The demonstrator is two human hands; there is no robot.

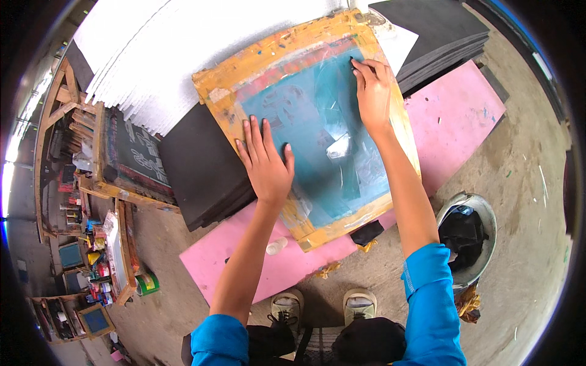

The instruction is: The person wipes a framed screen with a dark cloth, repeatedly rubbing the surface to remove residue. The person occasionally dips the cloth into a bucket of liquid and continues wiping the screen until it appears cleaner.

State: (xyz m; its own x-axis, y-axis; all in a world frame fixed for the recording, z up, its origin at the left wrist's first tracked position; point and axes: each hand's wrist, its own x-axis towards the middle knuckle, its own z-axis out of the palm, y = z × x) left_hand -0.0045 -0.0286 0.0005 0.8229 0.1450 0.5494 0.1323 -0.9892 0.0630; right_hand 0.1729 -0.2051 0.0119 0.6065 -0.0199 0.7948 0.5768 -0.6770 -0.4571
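**Both hands flat on the printing screen**

Looking straight down at a wooden-framed printing screen (268, 61) with teal mesh, tilted a bit, sitting on a stack of dark foam sheets (201, 171) over a pink board (458, 110). Left hand (265, 161) spread open, palm pressed down near the lower left of the mesh. Right hand (372, 91) open too, fingers together, resting flat near the upper right edge, gripping nothing. White corrugated sheets (159, 55) just behind. Grey bowl (470, 238) with dark stuff inside off to the right on the ground. Shoes (323, 305) poking out below.
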